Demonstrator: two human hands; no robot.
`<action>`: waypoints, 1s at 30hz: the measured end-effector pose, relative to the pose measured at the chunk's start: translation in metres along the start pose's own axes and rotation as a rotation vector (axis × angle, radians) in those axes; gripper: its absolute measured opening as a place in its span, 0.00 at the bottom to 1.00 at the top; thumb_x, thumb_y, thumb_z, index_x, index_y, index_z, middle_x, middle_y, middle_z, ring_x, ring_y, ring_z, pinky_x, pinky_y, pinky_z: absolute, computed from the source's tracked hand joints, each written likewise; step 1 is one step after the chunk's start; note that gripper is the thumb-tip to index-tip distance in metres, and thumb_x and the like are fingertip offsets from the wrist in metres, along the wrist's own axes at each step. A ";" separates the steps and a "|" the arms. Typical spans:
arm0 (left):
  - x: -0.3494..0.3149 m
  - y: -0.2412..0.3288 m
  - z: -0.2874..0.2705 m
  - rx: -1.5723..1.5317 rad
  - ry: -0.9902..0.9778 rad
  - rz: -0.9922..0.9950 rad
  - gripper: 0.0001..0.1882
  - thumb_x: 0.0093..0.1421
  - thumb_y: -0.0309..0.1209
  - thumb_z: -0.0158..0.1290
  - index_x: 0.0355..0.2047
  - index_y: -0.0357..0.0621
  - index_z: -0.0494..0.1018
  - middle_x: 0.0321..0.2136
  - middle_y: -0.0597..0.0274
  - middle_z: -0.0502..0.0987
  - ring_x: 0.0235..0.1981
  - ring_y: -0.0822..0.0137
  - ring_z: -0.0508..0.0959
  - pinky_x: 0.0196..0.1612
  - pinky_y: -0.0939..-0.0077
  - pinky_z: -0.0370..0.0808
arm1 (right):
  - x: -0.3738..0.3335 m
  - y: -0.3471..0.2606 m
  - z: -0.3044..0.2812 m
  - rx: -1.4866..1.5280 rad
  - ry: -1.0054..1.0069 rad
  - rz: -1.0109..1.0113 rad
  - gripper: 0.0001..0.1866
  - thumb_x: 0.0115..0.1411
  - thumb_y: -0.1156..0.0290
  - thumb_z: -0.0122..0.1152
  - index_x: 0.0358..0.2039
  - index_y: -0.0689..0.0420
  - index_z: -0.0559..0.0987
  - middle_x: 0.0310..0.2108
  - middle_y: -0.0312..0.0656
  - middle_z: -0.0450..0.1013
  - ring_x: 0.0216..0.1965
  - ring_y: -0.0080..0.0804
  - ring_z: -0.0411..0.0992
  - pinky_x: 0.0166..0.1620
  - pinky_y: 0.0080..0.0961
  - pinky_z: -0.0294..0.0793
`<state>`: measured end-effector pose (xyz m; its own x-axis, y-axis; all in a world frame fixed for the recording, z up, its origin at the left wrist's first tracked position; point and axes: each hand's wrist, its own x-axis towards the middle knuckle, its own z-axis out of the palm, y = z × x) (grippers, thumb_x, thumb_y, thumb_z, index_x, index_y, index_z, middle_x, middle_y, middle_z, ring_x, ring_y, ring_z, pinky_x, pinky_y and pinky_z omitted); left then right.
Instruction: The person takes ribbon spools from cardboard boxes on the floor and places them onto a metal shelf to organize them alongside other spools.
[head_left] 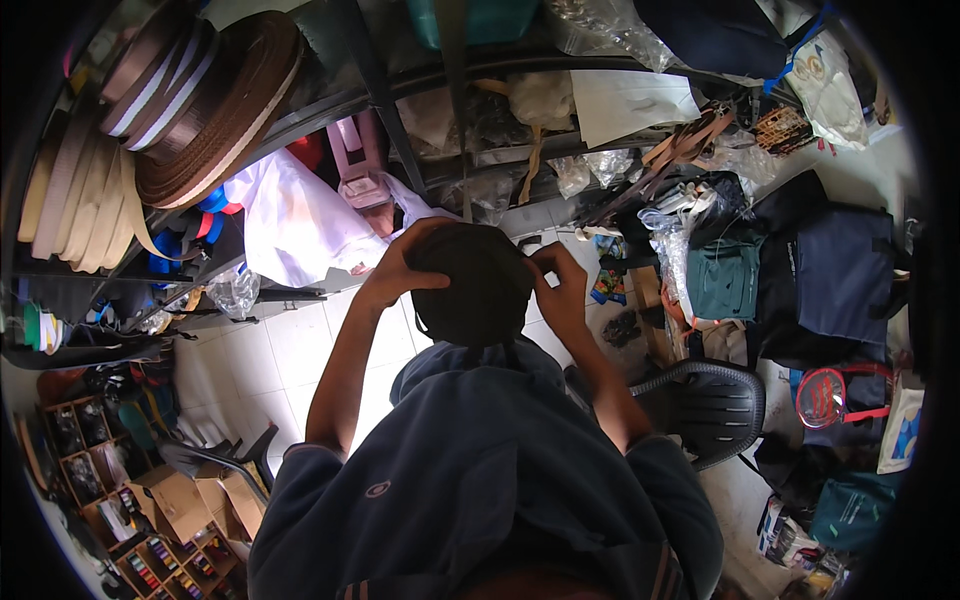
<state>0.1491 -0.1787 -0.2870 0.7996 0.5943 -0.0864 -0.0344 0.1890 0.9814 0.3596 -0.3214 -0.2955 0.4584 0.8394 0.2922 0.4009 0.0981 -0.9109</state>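
Note:
A dark, rounded fabric piece (472, 285), perhaps a small pouch or a cap, is held up in front of my body. My left hand (402, 265) grips its left side, with the thumb pressed on the near face and the other fingers wrapped behind the upper edge. At the right edge my right hand (560, 285) is closed in a pinch, thumb and forefinger together. Whatever thin part lies between those fingertips is too small to make out. The underside of the dark piece is hidden.
Large rolls of brown and beige webbing (225, 110) sit on the upper left shelf, beside white cloth (300, 215). Bags (845, 275) hang at the right, above a black chair (705, 410). Cardboard boxes (175, 500) and a compartment rack with thread spools (150, 575) stand lower left.

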 end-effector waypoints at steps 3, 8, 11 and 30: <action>-0.002 0.000 0.011 -0.103 0.104 -0.001 0.43 0.37 0.23 0.63 0.57 0.41 0.61 0.49 0.54 0.70 0.53 0.61 0.69 0.57 0.69 0.63 | -0.010 0.007 0.006 0.067 0.056 0.151 0.06 0.54 0.78 0.60 0.30 0.63 0.72 0.25 0.45 0.72 0.23 0.31 0.74 0.28 0.23 0.70; -0.008 -0.020 0.020 -0.166 0.333 -0.017 0.40 0.40 0.24 0.61 0.56 0.36 0.61 0.49 0.53 0.70 0.52 0.60 0.69 0.57 0.69 0.63 | -0.014 0.005 0.005 -0.398 0.224 -0.154 0.08 0.49 0.80 0.61 0.29 0.60 0.72 0.28 0.42 0.71 0.24 0.38 0.73 0.25 0.29 0.71; -0.010 -0.024 0.029 -0.268 0.344 -0.001 0.39 0.41 0.25 0.61 0.56 0.33 0.61 0.49 0.53 0.70 0.52 0.61 0.69 0.57 0.69 0.63 | -0.007 0.015 -0.005 -0.547 0.274 -0.196 0.10 0.46 0.81 0.62 0.28 0.59 0.71 0.29 0.41 0.70 0.24 0.41 0.72 0.24 0.30 0.71; 0.004 -0.030 0.115 -0.454 0.736 0.205 0.42 0.52 0.32 0.58 0.60 0.37 0.44 0.54 0.51 0.59 0.56 0.58 0.60 0.61 0.66 0.53 | -0.014 -0.018 0.039 0.787 0.332 0.515 0.31 0.60 0.63 0.57 0.58 0.60 0.55 0.53 0.48 0.60 0.54 0.34 0.60 0.56 0.27 0.59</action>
<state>0.2221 -0.2715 -0.2974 0.1689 0.9729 -0.1581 -0.4937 0.2224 0.8407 0.3154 -0.3137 -0.2946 0.6751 0.6991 -0.2357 -0.4944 0.1916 -0.8478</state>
